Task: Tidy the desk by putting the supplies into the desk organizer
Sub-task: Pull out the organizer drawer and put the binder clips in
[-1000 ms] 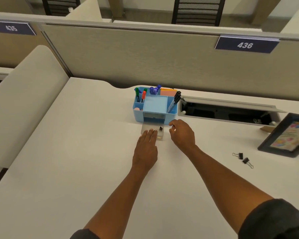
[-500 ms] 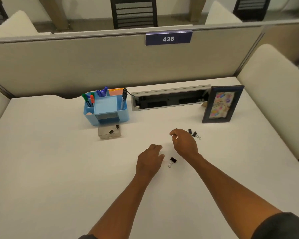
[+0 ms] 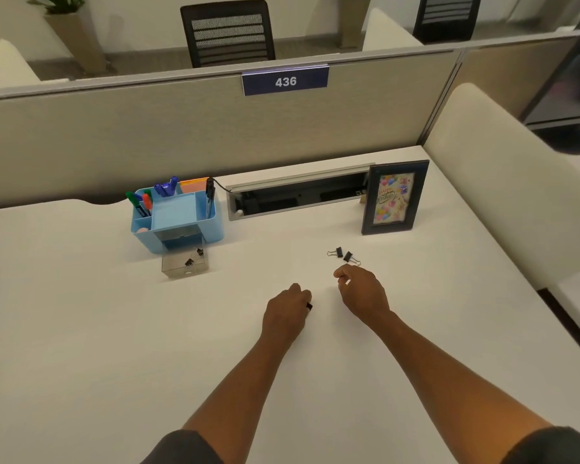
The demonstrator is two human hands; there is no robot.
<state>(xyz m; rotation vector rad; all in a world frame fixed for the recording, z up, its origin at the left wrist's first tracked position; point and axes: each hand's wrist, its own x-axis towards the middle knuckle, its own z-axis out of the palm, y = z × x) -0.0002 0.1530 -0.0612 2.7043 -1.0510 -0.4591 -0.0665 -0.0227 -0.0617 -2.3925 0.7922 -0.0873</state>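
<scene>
The blue desk organizer (image 3: 211,226) stands at the back left with markers, pens and sticky notes in it. Its clear drawer (image 3: 173,267) is pulled out in front and holds two black binder clips (image 3: 189,262). My left hand (image 3: 286,314) rests on the desk mid-table, fingers curled round a black binder clip (image 3: 309,306) that peeks out at the fingertips. My right hand (image 3: 364,291) hovers a little to the right, fingers loosely bent and holding nothing. Just beyond it lie two more binder clips (image 3: 344,255), touching each other.
A black picture frame (image 3: 395,229) with a birthday card stands at the back right. An open cable slot (image 3: 298,195) runs along the back edge beside the organizer. A grey partition (image 3: 181,139) closes the back, and a cream padded panel (image 3: 503,202) borders the right side.
Both hands left the drawer and moved right. My left hand has closed over the single clip that lay beside it; my right hand has drawn back slightly from the pair.
</scene>
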